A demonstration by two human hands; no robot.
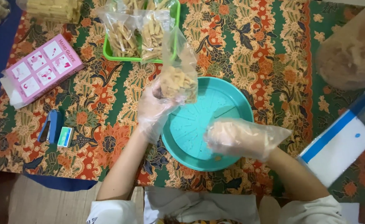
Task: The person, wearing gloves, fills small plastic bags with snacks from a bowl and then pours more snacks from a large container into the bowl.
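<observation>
Landmark: teal round tray (228, 103), resting on a batik-patterned cloth (265, 49) in green, orange and red.

Far left of the tray: pink flat box (41, 68), lying at an angle on the cloth, a white sheet sticking out of its left end. Below it, still well left of the tray: blue stapler (49, 125), and just beside that a small box of staples (65, 137).

Up and left of the tray: green basket (108, 52) holding clear bags of pale stick snacks (122, 37); bags upright, tops loose.

Left hand (155, 108), in a thin clear plastic glove, sits at the tray's left rim. Fingers are closed around the lower part of a small clear snack bag (178, 81), filled with pale yellow sticks. The bag is lifted above the tray's upper left edge, its open top tilting up toward the basket.

Right hand (236, 137), also gloved in loose clear plastic, hovers over the tray's lower right part. Fingers curled together, bunched; whether they pinch any snack, cannot tell through the glove.

Right of the tray, well apart: large clear bag of snacks (350, 54), blurred, at the upper right edge. Below it: white and blue flat device (340, 143), set at an angle, kind unclear.
</observation>
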